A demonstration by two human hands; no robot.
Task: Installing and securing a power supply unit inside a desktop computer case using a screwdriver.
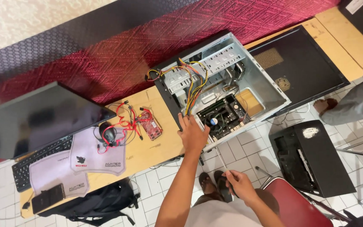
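While the open case (225,84) lies on its side at the right end of the desk (148,147), part of it juts past the desk edge over the tiled floor (248,145). From left: monitor (38,120), keyboard (43,157), mouse (108,133) among red cables (124,122), and a loose red card (150,125), all well apart from the hands. The left hand (193,133) rests flat, fingers spread, on the case's near rim, beside the motherboard (221,115). The right hand (240,183), lower and away from the case, is closed around a screwdriver (222,162) whose shaft points up toward the case. Likely hazards: downward pressure from the left hand may tip or slide the overhanging case; the yellow wire bundle (194,82) draped over the board may snag the tool; a slipping tip could scratch the board; a dropped screw would fall to the floor. A second case (311,157) stands on the floor at right.
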